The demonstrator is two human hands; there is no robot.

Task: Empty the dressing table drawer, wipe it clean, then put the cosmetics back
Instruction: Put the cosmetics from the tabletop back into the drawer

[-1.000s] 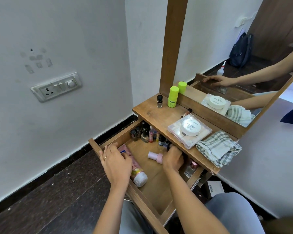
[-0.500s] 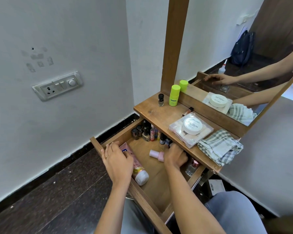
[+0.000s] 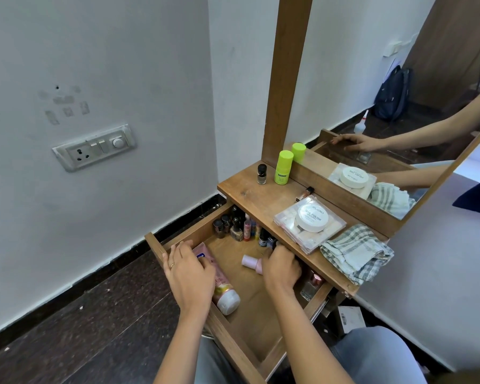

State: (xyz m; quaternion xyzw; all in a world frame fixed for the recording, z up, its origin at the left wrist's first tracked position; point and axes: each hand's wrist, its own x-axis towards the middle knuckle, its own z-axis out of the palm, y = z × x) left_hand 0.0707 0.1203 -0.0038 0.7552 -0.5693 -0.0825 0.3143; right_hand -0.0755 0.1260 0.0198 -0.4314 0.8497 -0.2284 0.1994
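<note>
The round white tub (image 3: 311, 218) reads "ZUDIO NAIL POLISH". The left hand (image 3: 189, 273) rests its fingers (image 3: 182, 249) released on a glossy pink tube (image 3: 222, 284). The right hand (image 3: 281, 270) curls under the wooden surface (image 3: 261, 195), grasp unclear.

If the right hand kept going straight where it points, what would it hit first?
Probably the small dark bottles just ahead of the right hand, under the tabletop edge; depth there is unclear.

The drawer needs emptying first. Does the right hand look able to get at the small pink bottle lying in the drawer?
Probably yes: the pink bottle lies on the bare floor of the drawer, right beside the right hand, with nothing between them.
</note>
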